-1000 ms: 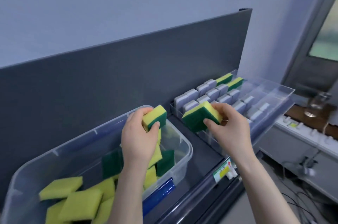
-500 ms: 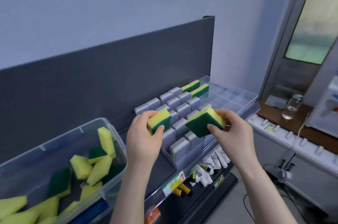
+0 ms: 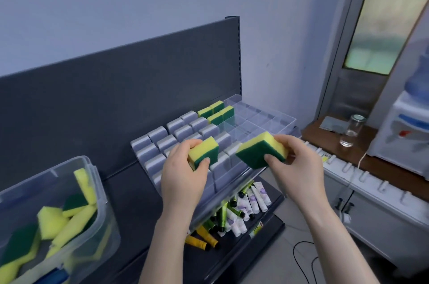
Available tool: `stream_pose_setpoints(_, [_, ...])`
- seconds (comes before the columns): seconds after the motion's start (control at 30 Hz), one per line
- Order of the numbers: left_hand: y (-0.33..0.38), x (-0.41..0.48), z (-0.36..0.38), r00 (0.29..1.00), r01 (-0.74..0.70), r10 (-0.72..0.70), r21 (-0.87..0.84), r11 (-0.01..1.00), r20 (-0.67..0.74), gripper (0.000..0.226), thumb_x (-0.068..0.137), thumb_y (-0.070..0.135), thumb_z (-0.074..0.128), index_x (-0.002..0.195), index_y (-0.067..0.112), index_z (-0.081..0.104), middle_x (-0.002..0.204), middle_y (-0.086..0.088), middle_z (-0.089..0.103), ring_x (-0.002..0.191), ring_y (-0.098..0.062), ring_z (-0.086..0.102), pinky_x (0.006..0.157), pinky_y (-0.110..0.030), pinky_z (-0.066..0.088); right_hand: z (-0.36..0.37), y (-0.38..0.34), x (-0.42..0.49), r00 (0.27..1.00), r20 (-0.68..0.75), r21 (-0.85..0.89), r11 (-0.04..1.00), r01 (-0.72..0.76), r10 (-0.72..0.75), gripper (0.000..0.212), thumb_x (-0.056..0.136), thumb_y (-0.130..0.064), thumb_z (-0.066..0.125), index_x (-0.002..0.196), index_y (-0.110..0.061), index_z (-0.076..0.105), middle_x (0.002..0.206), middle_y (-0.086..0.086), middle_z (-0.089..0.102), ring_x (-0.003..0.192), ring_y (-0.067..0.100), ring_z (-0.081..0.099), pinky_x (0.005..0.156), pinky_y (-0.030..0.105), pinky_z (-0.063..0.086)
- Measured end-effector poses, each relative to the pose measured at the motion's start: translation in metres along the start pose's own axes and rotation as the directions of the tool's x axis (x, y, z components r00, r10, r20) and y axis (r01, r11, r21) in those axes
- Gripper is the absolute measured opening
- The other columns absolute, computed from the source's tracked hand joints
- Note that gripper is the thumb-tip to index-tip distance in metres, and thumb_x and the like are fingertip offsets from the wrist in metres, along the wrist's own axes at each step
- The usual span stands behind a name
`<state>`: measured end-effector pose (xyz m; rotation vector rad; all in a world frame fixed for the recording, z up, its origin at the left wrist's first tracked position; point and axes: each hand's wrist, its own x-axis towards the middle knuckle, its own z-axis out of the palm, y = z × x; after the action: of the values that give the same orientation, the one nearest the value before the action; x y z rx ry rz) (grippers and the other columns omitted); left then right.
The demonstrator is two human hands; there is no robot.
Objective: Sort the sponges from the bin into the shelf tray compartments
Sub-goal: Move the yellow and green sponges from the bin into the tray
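Left hand (image 3: 183, 181) grip pinches a yellow-green sponge (image 3: 204, 152) above the grey blocks (image 3: 160, 142) filling the shelf tray's (image 3: 286, 119) left part. Right hand (image 3: 299, 167) grip holds a second sponge (image 3: 260, 152), tilted, over the tray's near edge. Four placed sponges (image 3: 217, 112) sit in the far compartments. Bin (image 3: 98, 181) is near left, with loose sponges (image 3: 52, 222) inside.

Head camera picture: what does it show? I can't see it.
Above the shelf tray, the left hand grips one sponge and the right hand grips another sponge, both yellow and green. Its far compartments hold placed sponges; loose sponges lie in the clear bin.
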<state>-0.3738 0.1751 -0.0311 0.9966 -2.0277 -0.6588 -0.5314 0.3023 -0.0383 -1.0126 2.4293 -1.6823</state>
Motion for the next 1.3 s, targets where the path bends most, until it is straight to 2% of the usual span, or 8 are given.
stream_pose_setpoints(0.13, [0.006,0.012,0.017,1.0,0.015,-0.016,0.025,1.0,0.022,0.032,0.084,0.018,0.07,0.111,0.033,0.059,0.105,0.018,0.057,0.094,-0.002,0.052,0.068,-0.012,0.04,-0.002,0.017,0.016,1.0,0.005,0.007,1.0,-0.005,0.004,0.037,0.076,-0.013,0.074,0.108,-0.029,0.063,0.094,-0.016,0.061,0.084,0.0,0.054,0.07,0.009,0.038])
stream_pose_setpoints(0.3, [0.008,0.045,0.037,1.0,-0.001,0.0,0.051,0.999,0.016,0.03,0.083,0.019,0.071,0.107,0.032,0.059,0.103,0.018,0.058,0.089,0.002,0.052,0.067,-0.012,0.042,0.004,0.036,0.05,1.0,0.018,0.021,1.0,-0.018,0.018,0.037,0.075,-0.011,0.074,0.106,-0.029,0.064,0.094,-0.012,0.064,0.085,0.006,0.057,0.069,0.007,0.036])
stream_pose_setpoints(0.53, [0.011,0.109,0.06,0.998,0.058,-0.057,0.089,0.994,-0.014,0.029,0.084,0.022,0.07,0.106,0.035,0.057,0.097,0.021,0.058,0.084,0.008,0.051,0.055,-0.005,0.038,0.027,0.045,0.127,0.994,0.111,0.027,1.0,0.002,-0.005,0.037,0.075,-0.011,0.074,0.102,-0.033,0.062,0.092,-0.017,0.063,0.088,-0.004,0.054,0.071,0.014,0.042])
stream_pose_setpoints(0.67, [0.004,0.137,0.073,0.994,0.11,-0.108,0.112,0.988,-0.029,0.029,0.083,0.021,0.069,0.107,0.032,0.057,0.098,0.017,0.062,0.08,-0.002,0.054,0.062,-0.017,0.04,0.04,0.047,0.164,0.987,0.158,0.001,1.0,0.027,-0.027,0.037,0.076,-0.01,0.073,0.102,-0.034,0.061,0.094,-0.015,0.063,0.086,0.001,0.055,0.069,0.006,0.036])
stream_pose_setpoints(0.87, [-0.006,0.171,0.085,0.991,0.126,-0.121,0.102,0.987,-0.055,0.027,0.08,0.021,0.071,0.095,0.036,0.053,0.088,0.021,0.06,0.079,0.006,0.055,0.061,-0.013,0.041,0.061,0.044,0.211,0.973,0.218,0.019,0.997,0.074,-0.077,0.038,0.077,-0.013,0.073,0.097,-0.04,0.056,0.089,-0.021,0.06,0.086,0.004,0.056,0.072,0.015,0.037])
stream_pose_setpoints(1.0, [-0.012,0.181,0.096,0.991,0.129,-0.123,0.118,0.985,-0.056,0.027,0.079,0.024,0.072,0.096,0.035,0.054,0.088,0.022,0.06,0.082,0.006,0.054,0.067,-0.023,0.048,0.073,0.053,0.231,0.968,0.236,0.061,0.995,0.079,-0.091,0.036,0.076,-0.013,0.075,0.096,-0.038,0.058,0.087,-0.019,0.062,0.085,0.007,0.058,0.073,0.015,0.039])
stream_pose_setpoints(1.2, [-0.015,0.197,0.113,0.989,0.145,-0.142,0.139,0.98,-0.029,0.043,0.079,0.017,0.068,0.11,0.042,0.05,0.103,0.024,0.058,0.089,0.003,0.054,0.069,-0.018,0.046,0.089,0.064,0.262,0.934,0.331,0.102,0.989,0.103,-0.132,0.039,0.076,-0.012,0.074,0.094,-0.043,0.058,0.086,-0.026,0.062,0.083,-0.006,0.057,0.068,0.005,0.038])
stream_pose_setpoints(1.3, [-0.013,0.205,0.123,0.993,0.116,-0.115,0.171,0.978,-0.017,0.04,0.08,0.018,0.068,0.104,0.046,0.051,0.096,0.024,0.057,0.09,0.007,0.052,0.065,-0.005,0.04,0.097,0.072,0.283,0.895,0.418,0.1,0.987,0.124,-0.155,0.04,0.077,-0.011,0.074,0.098,-0.041,0.058,0.09,-0.024,0.062,0.085,-0.004,0.057,0.068,0.007,0.039])
